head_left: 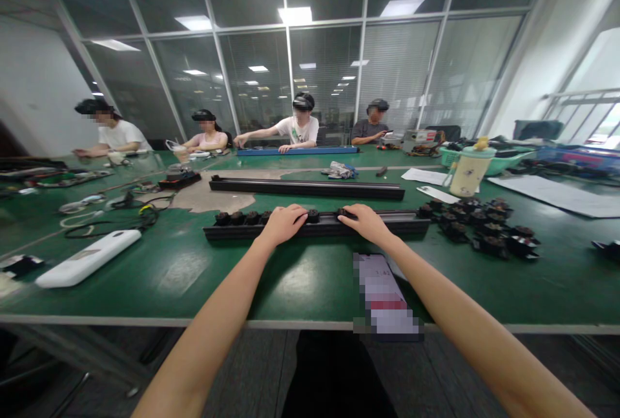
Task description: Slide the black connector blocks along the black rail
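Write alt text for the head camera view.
Two bare hands, left and right, rest on a black rail holding a row of small black parts on a green table. A second rail lies behind it; a pile of similar parts sits to the right.

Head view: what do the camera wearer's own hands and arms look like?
Both the left hand and right hand are ungloved. The left forearm and right forearm show no sleeve, watch, bracelet or cable. Fingernails and any thin rings are too small to make out.
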`<action>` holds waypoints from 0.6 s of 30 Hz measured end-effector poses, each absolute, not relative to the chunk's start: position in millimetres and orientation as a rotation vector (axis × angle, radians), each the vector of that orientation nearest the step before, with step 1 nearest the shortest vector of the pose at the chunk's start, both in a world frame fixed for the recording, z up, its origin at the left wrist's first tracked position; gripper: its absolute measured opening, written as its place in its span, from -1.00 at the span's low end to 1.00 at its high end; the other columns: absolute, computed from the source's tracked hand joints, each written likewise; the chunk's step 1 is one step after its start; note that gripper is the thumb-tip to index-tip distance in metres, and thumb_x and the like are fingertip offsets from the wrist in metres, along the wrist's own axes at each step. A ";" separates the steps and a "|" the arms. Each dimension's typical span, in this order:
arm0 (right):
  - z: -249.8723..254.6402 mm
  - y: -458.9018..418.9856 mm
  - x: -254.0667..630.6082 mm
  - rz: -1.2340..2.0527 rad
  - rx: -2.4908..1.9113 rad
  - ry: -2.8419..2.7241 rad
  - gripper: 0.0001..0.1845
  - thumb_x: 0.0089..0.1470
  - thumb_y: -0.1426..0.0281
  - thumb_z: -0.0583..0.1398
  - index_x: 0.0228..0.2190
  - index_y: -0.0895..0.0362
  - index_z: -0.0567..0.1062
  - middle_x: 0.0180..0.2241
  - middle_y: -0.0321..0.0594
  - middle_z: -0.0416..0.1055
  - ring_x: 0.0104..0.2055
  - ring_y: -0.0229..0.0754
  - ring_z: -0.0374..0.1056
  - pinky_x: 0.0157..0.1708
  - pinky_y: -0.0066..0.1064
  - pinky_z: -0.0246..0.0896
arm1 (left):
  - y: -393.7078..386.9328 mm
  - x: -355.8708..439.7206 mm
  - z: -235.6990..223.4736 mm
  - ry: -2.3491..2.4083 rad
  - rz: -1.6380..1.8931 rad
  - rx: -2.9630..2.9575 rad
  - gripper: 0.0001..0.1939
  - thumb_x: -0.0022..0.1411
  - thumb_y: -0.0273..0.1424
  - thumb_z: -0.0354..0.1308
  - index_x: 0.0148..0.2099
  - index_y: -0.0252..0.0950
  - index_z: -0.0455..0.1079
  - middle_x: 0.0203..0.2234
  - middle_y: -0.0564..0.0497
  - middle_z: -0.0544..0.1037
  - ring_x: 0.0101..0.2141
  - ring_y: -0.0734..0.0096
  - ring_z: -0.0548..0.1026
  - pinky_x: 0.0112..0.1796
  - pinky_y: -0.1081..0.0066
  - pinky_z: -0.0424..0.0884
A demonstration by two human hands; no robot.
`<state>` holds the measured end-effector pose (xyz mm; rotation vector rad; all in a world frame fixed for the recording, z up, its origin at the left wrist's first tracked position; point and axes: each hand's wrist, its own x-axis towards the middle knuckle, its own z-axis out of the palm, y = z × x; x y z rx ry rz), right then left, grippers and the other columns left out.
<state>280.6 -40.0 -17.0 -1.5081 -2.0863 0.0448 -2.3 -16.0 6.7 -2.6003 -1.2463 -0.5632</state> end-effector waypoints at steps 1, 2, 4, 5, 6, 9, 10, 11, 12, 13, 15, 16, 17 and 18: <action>-17.0 -40.0 280.7 0.043 -1.507 -2.086 -0.52 0.35 0.12 0.17 0.09 0.19 0.58 0.12 0.04 0.53 0.20 0.04 0.40 0.19 -0.23 0.25 | -16.0 -2.3 6.7 -1.248 -0.562 -2.599 -0.63 0.54 -0.27 -0.06 0.09 -0.20 0.55 0.09 -0.04 0.62 0.04 0.23 0.58 0.06 0.26 0.45; -17.0 -40.0 280.7 0.040 -1.507 -2.085 -0.52 0.35 0.13 0.17 0.09 0.20 0.58 0.12 0.04 0.53 0.20 0.05 0.40 0.19 -0.23 0.25 | -16.1 -2.1 6.7 -1.250 -0.561 -2.599 -0.63 0.54 -0.27 -0.06 0.09 -0.21 0.55 0.09 -0.04 0.62 0.04 0.23 0.58 0.05 0.26 0.45; -17.0 -40.0 280.9 0.035 -1.508 -2.082 -0.54 0.35 0.13 0.18 0.08 0.18 0.59 0.11 0.04 0.54 0.20 0.04 0.40 0.18 -0.23 0.26 | -16.2 -1.9 6.8 -1.248 -0.561 -2.601 -0.64 0.54 -0.27 -0.06 0.09 -0.21 0.55 0.09 -0.04 0.62 0.04 0.23 0.58 0.05 0.25 0.45; -17.0 -40.1 281.0 0.035 -1.509 -2.080 -0.55 0.35 0.14 0.18 0.07 0.16 0.60 0.11 0.03 0.54 0.19 0.04 0.41 0.18 -0.23 0.27 | -16.3 -1.9 6.9 -1.247 -0.564 -2.603 -0.64 0.55 -0.27 -0.06 0.09 -0.21 0.55 0.09 -0.05 0.62 0.04 0.23 0.58 0.05 0.26 0.45; -17.0 -40.1 281.1 0.035 -1.509 -2.078 -0.56 0.34 0.13 0.18 0.06 0.15 0.60 0.10 0.03 0.55 0.19 0.04 0.41 0.17 -0.23 0.27 | -16.3 -1.9 7.1 -1.246 -0.565 -2.605 -0.64 0.55 -0.27 -0.06 0.08 -0.20 0.55 0.09 -0.05 0.62 0.04 0.23 0.58 0.04 0.26 0.45; -16.8 -40.4 281.3 0.036 -1.499 -2.079 -0.56 0.35 0.13 0.18 0.07 0.15 0.59 0.09 0.02 0.55 0.18 0.03 0.41 0.18 -0.23 0.26 | -16.2 -2.4 7.4 -1.241 -0.555 -2.610 -0.63 0.55 -0.27 -0.07 0.08 -0.20 0.55 0.09 -0.05 0.62 0.06 0.22 0.57 0.05 0.26 0.44; -16.6 -40.5 281.3 0.033 -1.494 -2.082 -0.55 0.35 0.14 0.18 0.07 0.16 0.59 0.09 0.02 0.55 0.18 0.03 0.42 0.18 -0.24 0.26 | -16.2 -2.6 7.4 -1.239 -0.549 -2.612 -0.63 0.55 -0.27 -0.08 0.08 -0.20 0.55 0.09 -0.05 0.61 0.06 0.22 0.57 0.05 0.26 0.44; -16.4 -40.6 281.3 0.031 -1.488 -2.089 -0.55 0.35 0.14 0.18 0.07 0.17 0.59 0.08 0.02 0.56 0.17 0.02 0.42 0.19 -0.24 0.25 | -16.1 -2.9 7.2 -1.239 -0.550 -2.610 -0.63 0.55 -0.27 -0.08 0.08 -0.20 0.55 0.09 -0.06 0.61 0.06 0.22 0.57 0.05 0.26 0.44; -16.2 -40.8 281.1 0.027 -1.483 -2.092 -0.56 0.35 0.15 0.18 0.07 0.17 0.59 0.07 0.01 0.56 0.16 0.01 0.43 0.19 -0.25 0.25 | -16.1 -3.2 7.0 -1.236 -0.550 -2.611 -0.63 0.55 -0.27 -0.08 0.08 -0.20 0.55 0.09 -0.06 0.62 0.05 0.23 0.57 0.05 0.26 0.45; -16.1 -41.0 280.9 0.026 -1.480 -2.093 -0.57 0.35 0.15 0.18 0.06 0.16 0.60 0.07 0.01 0.56 0.16 0.00 0.43 0.18 -0.25 0.26 | -16.1 -3.5 6.7 -1.234 -0.553 -2.608 -0.63 0.55 -0.27 -0.08 0.08 -0.19 0.55 0.08 -0.05 0.62 0.05 0.23 0.58 0.05 0.27 0.45; -16.3 -41.4 280.0 0.032 -1.474 -2.094 -0.58 0.36 0.16 0.18 0.06 0.15 0.60 0.07 0.00 0.57 0.15 0.00 0.44 0.18 -0.24 0.26 | -16.4 -3.9 6.1 -1.241 -0.569 -2.597 -0.63 0.55 -0.27 -0.08 0.09 -0.18 0.55 0.07 -0.05 0.63 0.05 0.24 0.58 0.04 0.27 0.46; -16.7 -41.5 279.5 0.035 -1.482 -2.084 -0.58 0.35 0.16 0.18 0.06 0.15 0.60 0.08 0.01 0.57 0.17 0.01 0.43 0.19 -0.24 0.26 | -16.7 -4.1 6.0 -1.243 -0.576 -2.593 -0.63 0.55 -0.27 -0.08 0.08 -0.18 0.55 0.06 -0.05 0.63 0.03 0.24 0.59 0.03 0.27 0.46; -17.3 -41.5 278.9 0.037 -1.485 -2.074 -0.57 0.35 0.15 0.19 0.07 0.15 0.60 0.10 0.02 0.55 0.19 0.02 0.42 0.19 -0.23 0.26 | -17.2 -4.2 6.1 -1.243 -0.577 -2.592 -0.63 0.55 -0.27 -0.08 0.08 -0.17 0.55 0.05 -0.05 0.63 0.03 0.25 0.59 0.04 0.27 0.46; -18.0 -41.4 278.4 0.040 -1.485 -2.064 -0.56 0.34 0.15 0.19 0.08 0.15 0.60 0.12 0.03 0.54 0.21 0.03 0.40 0.20 -0.22 0.26 | -17.8 -4.3 6.3 -1.249 -0.582 -2.586 -0.63 0.55 -0.27 -0.08 0.08 -0.17 0.55 0.05 -0.05 0.64 0.02 0.25 0.60 0.04 0.27 0.46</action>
